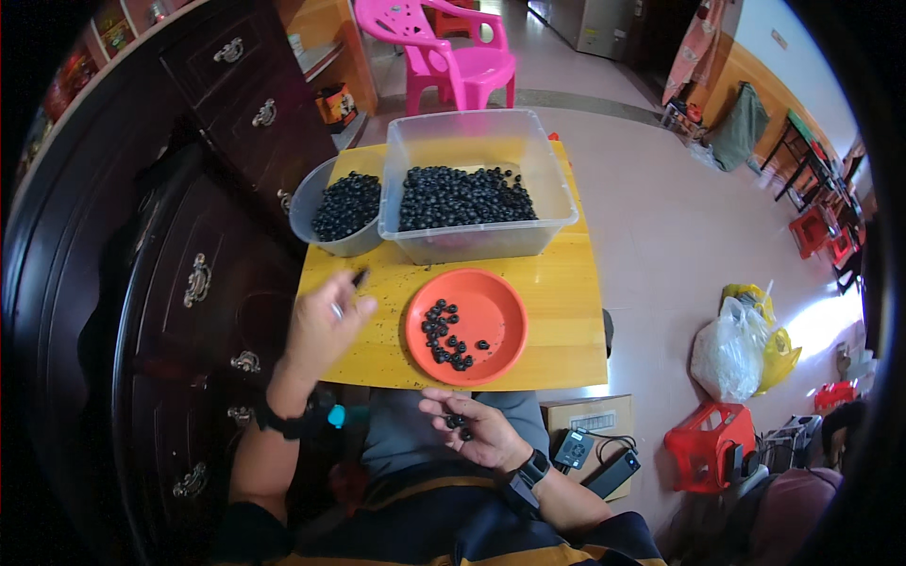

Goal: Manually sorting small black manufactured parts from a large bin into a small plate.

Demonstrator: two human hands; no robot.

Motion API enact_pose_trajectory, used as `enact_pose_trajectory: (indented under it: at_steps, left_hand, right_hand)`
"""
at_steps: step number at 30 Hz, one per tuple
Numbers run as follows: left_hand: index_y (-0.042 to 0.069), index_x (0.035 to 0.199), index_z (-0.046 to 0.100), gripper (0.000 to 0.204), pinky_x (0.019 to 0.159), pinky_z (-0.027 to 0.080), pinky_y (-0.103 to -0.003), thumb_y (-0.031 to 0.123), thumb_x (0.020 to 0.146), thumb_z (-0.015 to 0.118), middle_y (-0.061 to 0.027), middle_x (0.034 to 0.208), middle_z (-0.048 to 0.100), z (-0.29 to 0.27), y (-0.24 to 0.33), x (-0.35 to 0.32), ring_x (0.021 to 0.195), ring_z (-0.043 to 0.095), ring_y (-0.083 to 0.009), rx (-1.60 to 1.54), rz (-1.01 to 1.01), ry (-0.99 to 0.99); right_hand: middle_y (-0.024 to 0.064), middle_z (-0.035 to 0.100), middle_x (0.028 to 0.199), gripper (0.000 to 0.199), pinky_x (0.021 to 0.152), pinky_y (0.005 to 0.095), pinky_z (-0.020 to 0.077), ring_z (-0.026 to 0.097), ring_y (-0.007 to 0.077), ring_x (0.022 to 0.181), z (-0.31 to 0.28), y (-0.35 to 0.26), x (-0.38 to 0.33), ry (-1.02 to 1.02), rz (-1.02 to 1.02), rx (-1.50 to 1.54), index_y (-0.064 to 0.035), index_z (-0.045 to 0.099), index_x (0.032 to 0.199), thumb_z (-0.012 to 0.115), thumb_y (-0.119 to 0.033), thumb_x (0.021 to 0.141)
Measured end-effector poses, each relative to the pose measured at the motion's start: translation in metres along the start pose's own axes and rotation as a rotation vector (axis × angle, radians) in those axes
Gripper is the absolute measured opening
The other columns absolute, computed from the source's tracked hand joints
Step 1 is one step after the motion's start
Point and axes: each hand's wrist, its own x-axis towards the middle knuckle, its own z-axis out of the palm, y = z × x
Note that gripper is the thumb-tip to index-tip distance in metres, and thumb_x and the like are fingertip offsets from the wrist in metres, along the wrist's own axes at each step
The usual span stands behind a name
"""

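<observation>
So here we're sitting at a small yellow wooden counter with a pile of little dark round berries. Our left hand is lifted over the counter's 9 o'clock edge, fingers curled, and it looks like it's pinching a single dark berry at the fingertips, though it's too small and blurred to be sure. Our right hand sits just below the counter's 6 o'clock edge, palm up and loosely cupped, with a few berries in the palm. The orange plate in the middle holds a scatter of them toward its 8 o'clock side. At 12 o'clock there's a clear plastic tub with a thick layer of berries, and just beside it at 10 o'clock a grey bowl is nearly full. Handling-wise, we'd guess these are light, smooth and rolly, probably soft enough to squash if pinched hard, so a gentle fingertip pinch around the middle of one berry, or a cupped palm for several, seems the way. Dark specks litter the counter near the left hand.
</observation>
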Motion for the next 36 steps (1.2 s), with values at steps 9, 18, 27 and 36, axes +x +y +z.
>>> enact_pose_trajectory:
  at_steps: [9,18,27,36]
  left_hand:
    - [0.000,0.111,0.062,0.020,0.066,0.044,-0.022,0.008,0.092,0.060,0.0028,0.083,0.064,0.069,-0.012,-0.085,0.070,0.052,-0.0030,-0.883,-0.253,-0.719]
    - [-0.002,0.106,0.062,0.016,0.065,0.045,-0.018,0.007,0.093,0.060,-0.0060,0.084,0.069,0.070,0.001,-0.083,0.072,0.062,-0.0061,-0.880,-0.321,-0.849]
    - [-0.002,0.098,0.063,0.012,0.041,0.031,-0.016,0.001,0.086,0.062,-0.0044,0.071,0.064,0.082,0.003,-0.090,0.045,0.042,-0.0012,-0.866,-0.430,-0.474]
    - [-0.001,0.097,0.063,0.013,0.037,0.030,-0.017,0.008,0.088,0.062,-0.0046,0.068,0.061,0.093,0.002,-0.091,0.041,0.040,-0.0022,-0.829,-0.425,-0.425]
  right_hand:
    - [-0.0014,0.054,0.085,0.048,0.046,0.0131,0.0312,0.039,0.0008,0.055,0.010,-0.007,-0.008,-0.283,0.025,-0.339,-0.0111,0.038,0.141,0.052,-0.031,0.101]
    - [0.0002,0.053,0.082,0.042,0.045,0.0139,0.0308,0.038,0.0020,0.055,-0.004,-0.002,-0.004,-0.327,0.005,-0.310,-0.0118,0.047,0.132,0.055,-0.036,0.099]
    - [-0.0039,0.059,0.089,0.028,0.044,0.0151,0.0320,0.042,0.0016,0.058,-0.015,0.000,0.005,-0.181,-0.154,-0.222,-0.0121,0.056,0.109,0.055,-0.038,0.099]
    - [-0.0111,0.051,0.080,0.015,0.043,0.0133,0.0294,0.042,-0.0011,0.057,-0.029,0.001,0.014,-0.210,-0.124,-0.165,-0.0164,0.057,0.103,0.063,-0.028,0.095]
